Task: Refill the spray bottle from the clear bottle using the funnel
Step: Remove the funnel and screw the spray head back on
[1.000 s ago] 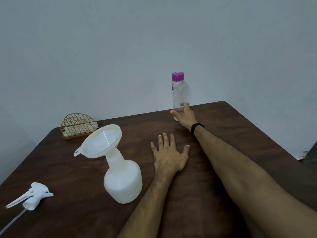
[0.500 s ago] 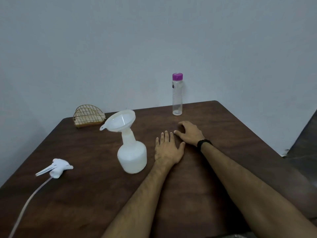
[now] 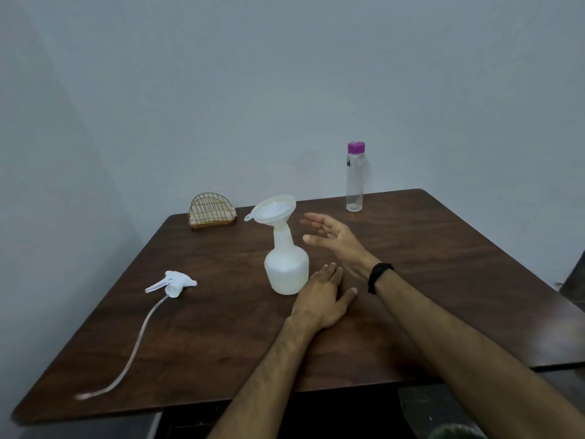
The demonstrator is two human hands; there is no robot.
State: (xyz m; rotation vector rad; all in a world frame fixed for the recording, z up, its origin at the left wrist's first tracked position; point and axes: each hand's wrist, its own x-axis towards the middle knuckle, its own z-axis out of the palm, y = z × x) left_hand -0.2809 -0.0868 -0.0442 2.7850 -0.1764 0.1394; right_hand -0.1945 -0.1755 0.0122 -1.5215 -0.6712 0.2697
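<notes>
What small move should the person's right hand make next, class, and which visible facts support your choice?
Probably close the right hand on the funnel and lift it out of the spray bottle. The hand hangs open just right of the funnel; the clear bottle stands capped and nearly empty, so pouring looks done, and the spray head lies on the table, waiting to go back on.

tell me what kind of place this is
Probably a plain room at home, though that is uncertain: a dark wooden table pushed against a bare pale wall, with a gold wire napkin holder near the back edge.
</notes>
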